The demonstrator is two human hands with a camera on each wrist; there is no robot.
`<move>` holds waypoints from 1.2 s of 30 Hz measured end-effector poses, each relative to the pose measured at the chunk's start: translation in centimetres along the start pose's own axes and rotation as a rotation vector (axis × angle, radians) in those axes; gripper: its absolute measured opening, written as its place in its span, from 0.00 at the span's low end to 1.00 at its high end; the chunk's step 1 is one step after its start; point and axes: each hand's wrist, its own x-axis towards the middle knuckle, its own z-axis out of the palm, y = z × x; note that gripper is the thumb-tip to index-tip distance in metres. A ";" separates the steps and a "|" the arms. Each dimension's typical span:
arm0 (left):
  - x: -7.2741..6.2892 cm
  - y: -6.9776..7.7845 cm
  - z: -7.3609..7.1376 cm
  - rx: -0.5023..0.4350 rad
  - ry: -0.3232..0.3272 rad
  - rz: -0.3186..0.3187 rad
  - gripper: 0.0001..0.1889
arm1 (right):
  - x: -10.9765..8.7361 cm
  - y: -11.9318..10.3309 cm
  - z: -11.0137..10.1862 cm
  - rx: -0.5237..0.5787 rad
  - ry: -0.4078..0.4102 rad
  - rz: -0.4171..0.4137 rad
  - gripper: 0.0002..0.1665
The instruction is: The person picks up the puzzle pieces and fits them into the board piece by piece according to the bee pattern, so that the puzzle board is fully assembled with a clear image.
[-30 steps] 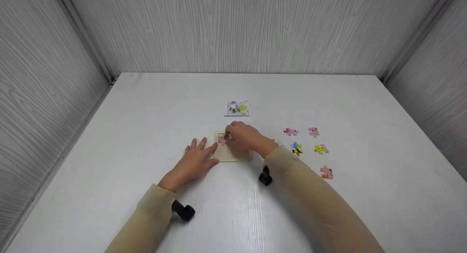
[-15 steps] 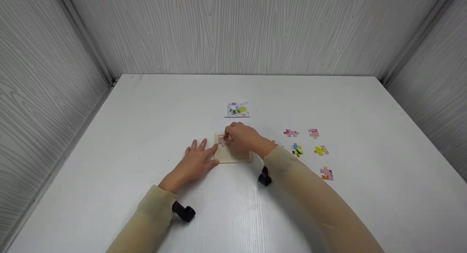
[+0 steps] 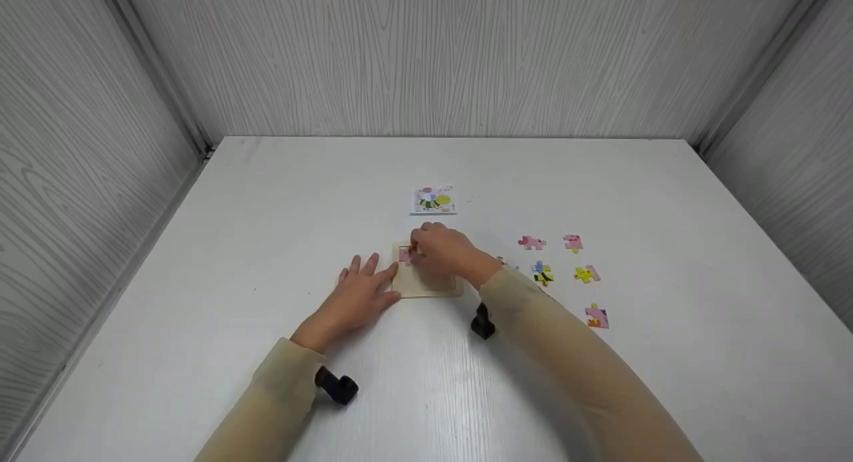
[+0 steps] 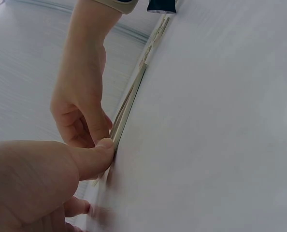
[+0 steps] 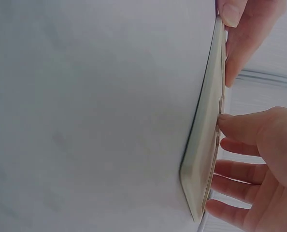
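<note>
A shallow wooden puzzle tray [image 3: 408,289] lies flat on the white table. My left hand [image 3: 356,299] rests at its left side with fingers spread, index finger and thumb touching the edge. Inside the tray's upper left corner is a pink jigsaw piece [image 3: 404,255]. Over the tray, my right hand [image 3: 443,249] has its fingers curled down and pinches a jigsaw piece, mostly hidden, beside the pink one. In the right wrist view, the right thumb [image 5: 235,125] sits low at the tray's surface. The left thumb [image 4: 95,157] presses the tray's rim in the left wrist view.
Several loose jigsaw pieces lie to the right, among them a pink one [image 3: 532,243], a bee-striped one [image 3: 542,273] and a yellow one [image 3: 587,274]. Another [image 3: 506,262] is partly behind the right wrist. A bee picture card [image 3: 434,201] lies beyond the tray.
The hands, tray and loose pieces keep practically the same places; the whole head view has shifted slightly. The right fingers stay at the tray's upper left.
</note>
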 end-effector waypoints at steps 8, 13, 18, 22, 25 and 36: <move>0.1 -0.1 0.1 -0.014 0.001 0.006 0.29 | -0.5 0.0 -0.1 0.031 -0.002 0.000 0.21; 0.3 -0.3 0.0 -0.027 -0.008 0.003 0.30 | -1.1 0.1 -0.6 0.052 0.016 0.002 0.22; 0.4 -0.5 0.0 -0.036 -0.013 -0.001 0.31 | -1.8 0.4 -0.8 0.069 0.048 -0.041 0.22; 0.4 -0.4 0.0 -0.054 -0.020 -0.010 0.32 | -2.4 0.7 -0.9 0.089 0.070 -0.052 0.21; 0.4 -0.3 0.0 -0.058 -0.032 -0.015 0.32 | -2.9 1.0 -0.9 0.102 0.081 -0.054 0.21; 0.3 -0.6 0.2 -0.058 -0.045 0.000 0.33 | -4.1 2.4 -0.8 0.175 0.105 -0.037 0.20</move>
